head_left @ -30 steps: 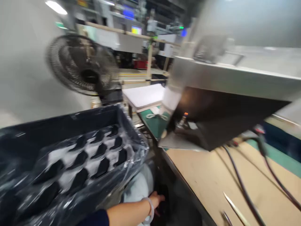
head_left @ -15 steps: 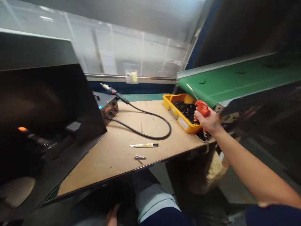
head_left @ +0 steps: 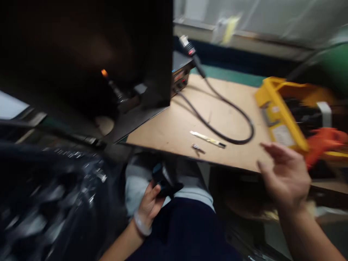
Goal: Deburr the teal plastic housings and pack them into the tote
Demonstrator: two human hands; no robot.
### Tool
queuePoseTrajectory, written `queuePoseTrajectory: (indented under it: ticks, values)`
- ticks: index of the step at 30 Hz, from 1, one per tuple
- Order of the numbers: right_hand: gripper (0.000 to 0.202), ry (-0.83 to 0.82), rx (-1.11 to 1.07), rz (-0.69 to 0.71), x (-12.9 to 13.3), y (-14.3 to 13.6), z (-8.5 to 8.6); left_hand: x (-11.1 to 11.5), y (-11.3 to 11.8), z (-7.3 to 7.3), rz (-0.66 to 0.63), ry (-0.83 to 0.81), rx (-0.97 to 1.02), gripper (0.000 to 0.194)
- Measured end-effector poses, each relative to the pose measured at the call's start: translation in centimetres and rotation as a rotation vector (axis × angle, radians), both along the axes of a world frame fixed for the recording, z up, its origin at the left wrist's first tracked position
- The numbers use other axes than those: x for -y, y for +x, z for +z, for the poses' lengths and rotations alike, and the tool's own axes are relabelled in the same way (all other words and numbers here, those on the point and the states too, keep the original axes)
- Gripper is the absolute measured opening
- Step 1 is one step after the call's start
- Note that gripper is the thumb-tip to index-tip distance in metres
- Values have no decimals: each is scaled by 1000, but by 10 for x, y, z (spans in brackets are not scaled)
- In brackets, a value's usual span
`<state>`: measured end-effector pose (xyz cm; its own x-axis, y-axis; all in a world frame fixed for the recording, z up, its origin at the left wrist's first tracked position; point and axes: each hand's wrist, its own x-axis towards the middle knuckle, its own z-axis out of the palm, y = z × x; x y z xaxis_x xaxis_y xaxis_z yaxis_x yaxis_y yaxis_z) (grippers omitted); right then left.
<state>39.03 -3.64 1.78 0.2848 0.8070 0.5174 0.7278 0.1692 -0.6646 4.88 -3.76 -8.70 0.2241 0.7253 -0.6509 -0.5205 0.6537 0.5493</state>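
Head view: left hand (head_left: 150, 201) wraps its grip round one black part (head_left: 164, 182); right hand (head_left: 288, 175), grip spread and empty, hovers near one orange tool (head_left: 323, 143).

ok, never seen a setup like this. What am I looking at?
There's no robot: a person works with bare hands, filmed by a camera on their head, looking forward and down. The left hand holds a dark object above the lap, too blurred to identify. The right hand is open, near an orange tool by a yellow bin of dark pieces. On the table lie a slim pale tool, a small metal item and a black cable looping from a control box.
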Motion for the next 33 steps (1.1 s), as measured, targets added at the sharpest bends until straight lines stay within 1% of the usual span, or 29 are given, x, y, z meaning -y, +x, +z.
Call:
queuePoseTrajectory:
  ticks: [1, 2, 3, 4, 5, 6, 8, 9, 11, 14, 17, 21, 25, 33]
  values:
    - [60, -82, -107, 217, 7, -30, -16, -1, 5, 14, 20, 47, 46, 98]
    - [73, -172, -183, 426, 15, -61, -31, -3, 9, 26, 33, 95, 88, 101]
    - [87, -225, -248, 594, 21, -91, -45, -4, 13, 36, 38, 137, 122, 100]
    - [94, -255, -335, 679, 26, -119, -57, -4, 15, 45, 51, 173, 150, 96]
    - [96, -286, -439, 712, 28, -143, -66, -3, 15, 52, 60, 203, 177, 89]
    - [92, -319, -572, 694, 28, -162, -73, 0, 13, 58, 69, 225, 191, 80]
    - [75, -415, -885, 616, 22, -185, -78, 7, 5, 68, 74, 253, 189, 61]
    - [69, -485, -1033, 596, 18, -191, -77, 11, 0, 72, 72, 266, 174, 52]
    - [67, -641, -1255, 619, 12, -194, -73, 15, -9, 76, 69, 304, 131, 39]
    - [70, -833, -1385, 613, 11, -195, -66, 18, -15, 75, 91, 349, 61, 29]
    - [72, -907, -1457, 579, 15, -198, -63, 18, -14, 72, 119, 337, 4, 30]
    - [68, -915, -1473, 573, 18, -201, -64, 19, -12, 70, 136, 349, -29, 30]
    - [62, -869, -1486, 583, 18, -200, -64, 22, -12, 70, 142, 363, -92, 30]
    - [61, -836, -1471, 613, 18, -196, -63, 23, -12, 68, 128, 382, -124, 30]
